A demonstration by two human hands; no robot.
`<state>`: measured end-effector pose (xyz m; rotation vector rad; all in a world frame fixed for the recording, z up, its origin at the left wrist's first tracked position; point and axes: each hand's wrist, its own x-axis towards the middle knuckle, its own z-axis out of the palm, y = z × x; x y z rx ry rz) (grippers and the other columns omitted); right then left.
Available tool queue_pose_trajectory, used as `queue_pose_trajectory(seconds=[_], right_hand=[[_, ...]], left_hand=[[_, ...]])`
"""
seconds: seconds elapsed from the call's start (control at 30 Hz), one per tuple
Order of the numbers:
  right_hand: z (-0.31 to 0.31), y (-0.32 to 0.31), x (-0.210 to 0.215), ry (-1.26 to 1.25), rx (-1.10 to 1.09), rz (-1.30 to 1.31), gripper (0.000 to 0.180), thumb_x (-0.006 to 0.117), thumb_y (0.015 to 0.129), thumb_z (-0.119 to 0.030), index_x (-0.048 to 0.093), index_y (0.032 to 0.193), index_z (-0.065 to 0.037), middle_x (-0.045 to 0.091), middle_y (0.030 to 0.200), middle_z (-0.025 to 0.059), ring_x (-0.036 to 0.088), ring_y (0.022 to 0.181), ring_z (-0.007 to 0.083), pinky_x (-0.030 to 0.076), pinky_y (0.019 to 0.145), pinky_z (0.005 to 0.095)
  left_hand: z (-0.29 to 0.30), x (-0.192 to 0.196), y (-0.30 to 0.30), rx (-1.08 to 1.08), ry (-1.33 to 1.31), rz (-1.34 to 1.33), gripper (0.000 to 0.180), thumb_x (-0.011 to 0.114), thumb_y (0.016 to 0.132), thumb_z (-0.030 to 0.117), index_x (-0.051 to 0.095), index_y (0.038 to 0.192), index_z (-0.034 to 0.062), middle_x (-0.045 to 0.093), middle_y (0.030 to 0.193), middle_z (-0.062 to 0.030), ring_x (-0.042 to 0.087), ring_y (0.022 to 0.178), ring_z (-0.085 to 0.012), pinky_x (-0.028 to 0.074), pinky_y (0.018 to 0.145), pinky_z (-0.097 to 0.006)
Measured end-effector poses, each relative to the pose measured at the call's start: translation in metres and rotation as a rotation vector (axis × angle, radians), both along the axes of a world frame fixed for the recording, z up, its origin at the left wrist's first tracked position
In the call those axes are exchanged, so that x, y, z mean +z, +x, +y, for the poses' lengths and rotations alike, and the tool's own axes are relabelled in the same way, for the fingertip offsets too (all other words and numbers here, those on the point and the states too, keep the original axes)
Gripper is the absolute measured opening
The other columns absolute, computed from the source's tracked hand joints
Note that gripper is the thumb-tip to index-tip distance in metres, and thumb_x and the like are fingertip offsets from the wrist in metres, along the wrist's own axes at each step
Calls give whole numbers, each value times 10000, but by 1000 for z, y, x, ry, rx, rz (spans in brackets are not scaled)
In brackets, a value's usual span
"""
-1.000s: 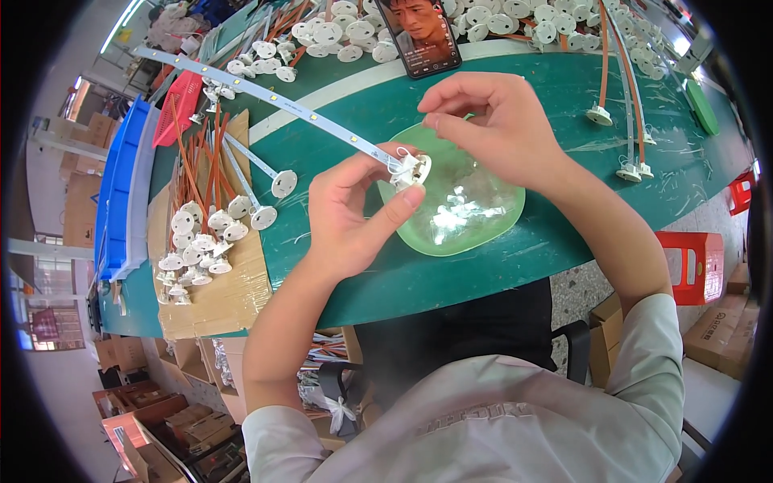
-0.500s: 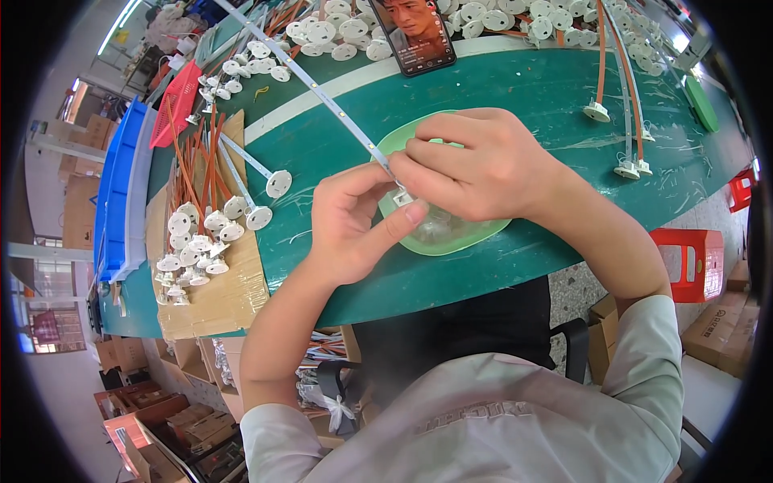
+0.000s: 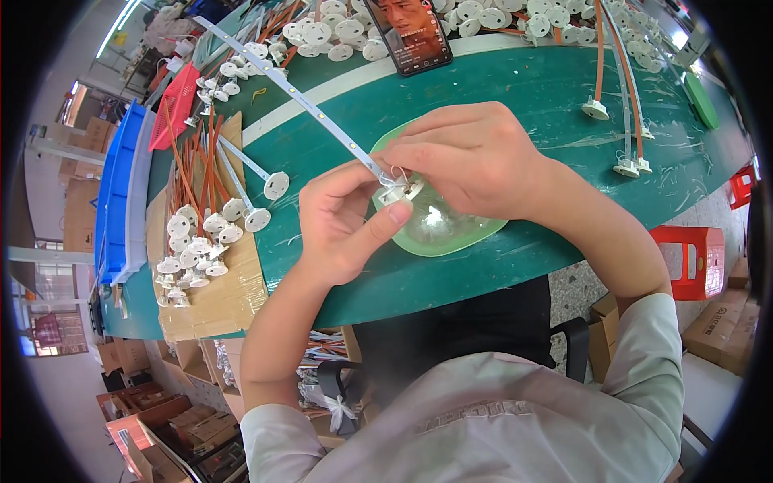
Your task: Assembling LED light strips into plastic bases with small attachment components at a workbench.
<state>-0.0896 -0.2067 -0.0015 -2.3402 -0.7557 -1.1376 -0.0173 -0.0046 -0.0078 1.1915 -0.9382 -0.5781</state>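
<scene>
My left hand [image 3: 336, 221] is closed on a small white plastic base [image 3: 394, 194], its thumb pressed on the near side. A stiff LED strip [image 3: 299, 100] rises from that base toward the far left, with thin wires looping at the joint. My right hand [image 3: 483, 161] reaches in from the right, its fingers bent and bunched against the base and wires; its fingertips are partly hidden. Below both hands sits a light green bowl [image 3: 451, 248] with small clear pieces inside, too blurred to name.
On the left, finished-looking strips with white round bases [image 3: 193, 251] lie on cardboard [image 3: 233, 302], beside a blue bin [image 3: 121, 197] and red basket [image 3: 174, 106]. A phone [image 3: 409, 40] and piled white discs [image 3: 322, 32] stand at the back. More strips [image 3: 626, 88] lie at right.
The LED strip has come down and left, so its far end now shows. More of the white base and its wires is visible, as my right fingers have shifted off it slightly.
</scene>
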Motion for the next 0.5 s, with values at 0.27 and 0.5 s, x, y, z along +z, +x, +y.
queue_pose_trajectory(seconds=[0.27,0.5], right_hand=[[0,-5,10,417,-57,418,148,738,801,-78,743,948,-81,717,855,41,662,751,148,489,553,263],[-1,-5,12,385,-9,432,82,707,831,-81,737,906,-64,710,855,39,653,759,147,487,553,252]], left_hand=[[-2,1,3,-10,25,-108,318,758,805,5,642,1095,-56,654,1143,-155,615,1071,-201,471,979,-370],[-6,1,3,104,-13,-289,293,776,768,3,665,1034,-53,691,1094,-166,675,995,-214,521,906,-342]])
